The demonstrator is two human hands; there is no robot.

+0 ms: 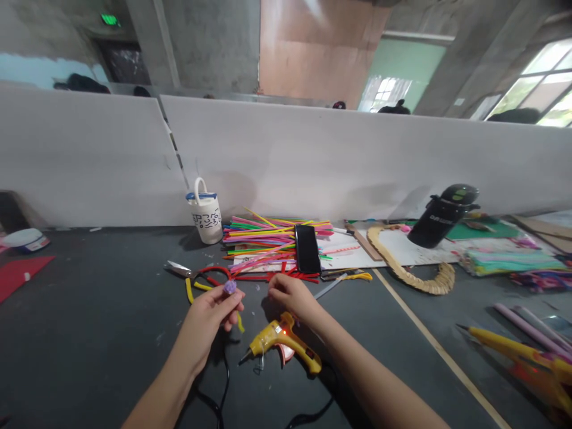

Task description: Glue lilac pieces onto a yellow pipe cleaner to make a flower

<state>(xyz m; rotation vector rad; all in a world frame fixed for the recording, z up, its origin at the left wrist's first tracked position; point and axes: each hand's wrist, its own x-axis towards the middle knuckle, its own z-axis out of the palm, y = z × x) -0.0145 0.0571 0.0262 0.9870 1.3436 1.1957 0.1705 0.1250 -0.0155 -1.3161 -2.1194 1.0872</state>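
My left hand [210,319] pinches a small purple piece [229,287] on a yellow stem [240,323], held just above the dark table [89,333]. My right hand [290,295] rests fingers-curled on the table beside red strips [295,275], touching or pinching one; what it grips is unclear. A yellow hot glue gun [281,342] with a lit red light lies between my forearms, nozzle pointing left. A pile of coloured sticks [268,238] and a black phone [307,248] lie just beyond my hands.
Scissors with red handles [196,273] lie left of my hands. A white cup [205,217] stands by the white partition [313,161]. A black bottle [440,220], a curved clothespin chain [415,277], paper stacks [504,261] and another glue gun [527,357] are on the right.
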